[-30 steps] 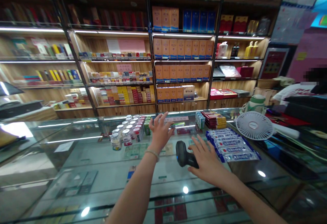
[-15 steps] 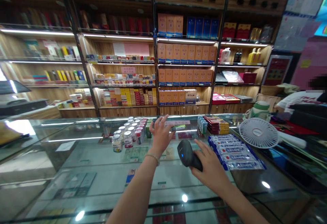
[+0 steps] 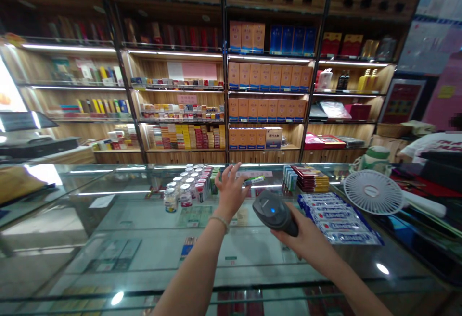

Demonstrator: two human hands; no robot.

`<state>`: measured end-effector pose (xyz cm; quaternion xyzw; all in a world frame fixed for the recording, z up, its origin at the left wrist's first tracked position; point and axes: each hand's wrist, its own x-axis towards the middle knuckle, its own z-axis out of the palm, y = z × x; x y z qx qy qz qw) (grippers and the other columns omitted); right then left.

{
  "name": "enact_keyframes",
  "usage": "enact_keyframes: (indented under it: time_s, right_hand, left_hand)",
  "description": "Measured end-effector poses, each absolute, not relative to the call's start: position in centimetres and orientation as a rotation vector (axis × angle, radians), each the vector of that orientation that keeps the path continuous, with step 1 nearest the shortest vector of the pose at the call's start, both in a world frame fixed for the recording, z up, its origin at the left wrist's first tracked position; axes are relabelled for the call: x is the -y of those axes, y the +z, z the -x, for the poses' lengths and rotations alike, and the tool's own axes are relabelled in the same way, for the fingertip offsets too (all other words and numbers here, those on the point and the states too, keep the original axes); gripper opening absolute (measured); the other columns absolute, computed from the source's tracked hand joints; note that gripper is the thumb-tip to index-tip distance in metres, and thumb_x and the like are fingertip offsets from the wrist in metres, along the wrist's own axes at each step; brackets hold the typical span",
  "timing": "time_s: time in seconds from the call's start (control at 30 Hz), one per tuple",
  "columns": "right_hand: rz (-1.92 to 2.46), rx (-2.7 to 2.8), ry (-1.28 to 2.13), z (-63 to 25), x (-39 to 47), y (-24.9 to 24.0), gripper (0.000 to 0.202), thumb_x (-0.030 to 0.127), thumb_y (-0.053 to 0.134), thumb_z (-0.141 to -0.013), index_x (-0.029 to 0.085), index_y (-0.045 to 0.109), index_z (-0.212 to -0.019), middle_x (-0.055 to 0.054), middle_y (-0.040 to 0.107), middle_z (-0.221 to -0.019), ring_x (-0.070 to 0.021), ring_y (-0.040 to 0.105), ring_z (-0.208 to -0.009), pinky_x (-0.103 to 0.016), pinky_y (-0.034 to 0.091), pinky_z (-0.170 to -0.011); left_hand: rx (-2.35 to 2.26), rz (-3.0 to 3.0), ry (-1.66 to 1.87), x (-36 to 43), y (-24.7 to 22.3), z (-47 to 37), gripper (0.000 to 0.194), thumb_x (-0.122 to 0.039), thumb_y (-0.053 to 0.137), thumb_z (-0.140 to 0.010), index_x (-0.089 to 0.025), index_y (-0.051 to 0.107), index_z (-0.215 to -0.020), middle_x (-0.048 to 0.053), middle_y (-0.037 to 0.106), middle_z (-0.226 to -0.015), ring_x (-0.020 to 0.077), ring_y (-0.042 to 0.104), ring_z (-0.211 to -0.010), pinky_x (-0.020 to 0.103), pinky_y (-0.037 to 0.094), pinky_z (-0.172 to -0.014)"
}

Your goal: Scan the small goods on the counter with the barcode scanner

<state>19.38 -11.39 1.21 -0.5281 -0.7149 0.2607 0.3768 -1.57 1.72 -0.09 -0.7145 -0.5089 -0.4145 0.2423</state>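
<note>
My left hand (image 3: 231, 192) reaches over the glass counter, a slim green-and-white pack (image 3: 254, 180) between its thumb and a finger; the other fingers are stretched out. My right hand (image 3: 301, 229) is wrapped round the handle of a dark barcode scanner (image 3: 272, 211), its blue light lit and its head turned toward the left hand. Left of my left hand stand rows of small lidded jars (image 3: 186, 195), with green packs (image 3: 215, 181) beside them. Blue-and-white candy packs (image 3: 339, 222) lie in a row to the right of the scanner.
Stacked red-and-yellow packs (image 3: 310, 179) and small blue packs (image 3: 289, 180) stand farther back on the counter. A white fan (image 3: 373, 192) and a green-lidded flask (image 3: 375, 159) are at right, near another person in a white shirt (image 3: 436, 145). Shelves of boxes (image 3: 270, 75) line the wall.
The scanner has swung round and lifted slightly, its head now pointing more to the left. In my left hand the green pack has tilted a little. The view has shifted slightly left.
</note>
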Motion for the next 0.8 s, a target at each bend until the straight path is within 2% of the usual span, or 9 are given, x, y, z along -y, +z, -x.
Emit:
enact_keyframes:
  time_s: [0.2, 0.43, 0.63, 0.73, 0.8]
  right_hand:
    - [1.413, 1.826, 0.477, -19.4, 11.0, 0.4, 0.045, 0.034, 0.064, -0.076, 0.024, 0.063, -0.12, -0.006, 0.077, -0.095, -0.0293, 0.071, -0.097, -0.036, 0.052, -0.079]
    - [1.524, 1.896, 0.273, -19.0, 11.3, 0.6, 0.041, 0.029, 0.063, -0.076, 0.025, 0.065, -0.117, -0.005, 0.077, -0.086, -0.0283, 0.073, -0.082, -0.031, 0.047, -0.067]
    - [1.651, 1.987, 0.152, -18.7, 11.4, 0.8, 0.031, 0.028, 0.059, -0.079, 0.025, 0.067, -0.109, -0.005, 0.077, -0.082, -0.0277, 0.073, -0.078, -0.03, 0.043, -0.063]
    - [1.631, 2.024, 0.114, -18.7, 11.1, 0.4, 0.027, 0.028, 0.058, -0.08, 0.024, 0.067, -0.105, -0.005, 0.076, -0.085, -0.0267, 0.072, -0.082, -0.031, 0.046, -0.067]
    - [1.555, 2.054, 0.024, -18.8, 10.7, -0.1, 0.027, 0.024, 0.059, -0.078, 0.023, 0.067, -0.103, -0.006, 0.076, -0.099, -0.0274, 0.07, -0.097, -0.035, 0.05, -0.079]
  left_hand:
    - [1.364, 1.954, -1.181, -1.8, -0.1, 1.6, 0.016, -0.037, 0.077, -0.078, -0.032, 0.073, -0.093, 0.001, 0.055, -0.147, 0.0309, 0.046, -0.135, 0.057, 0.015, -0.119]
    - [1.417, 1.976, -1.113, -1.4, 0.2, 1.5, 0.025, -0.031, 0.079, -0.076, -0.032, 0.071, -0.099, 0.004, 0.052, -0.149, 0.033, 0.041, -0.138, 0.061, 0.017, -0.116]
    - [1.422, 1.969, -1.108, -1.4, 0.3, 1.5, 0.023, -0.031, 0.079, -0.076, -0.032, 0.071, -0.098, 0.003, 0.052, -0.149, 0.0325, 0.041, -0.138, 0.061, 0.018, -0.116]
    - [1.417, 1.973, -1.105, -1.4, 0.3, 1.5, 0.024, -0.032, 0.079, -0.077, -0.033, 0.071, -0.099, 0.003, 0.052, -0.149, 0.0324, 0.041, -0.138, 0.061, 0.018, -0.115]
    - [1.413, 1.971, -1.108, -1.4, 0.3, 1.5, 0.023, -0.032, 0.079, -0.077, -0.032, 0.071, -0.099, 0.003, 0.052, -0.149, 0.0324, 0.041, -0.138, 0.062, 0.019, -0.115]
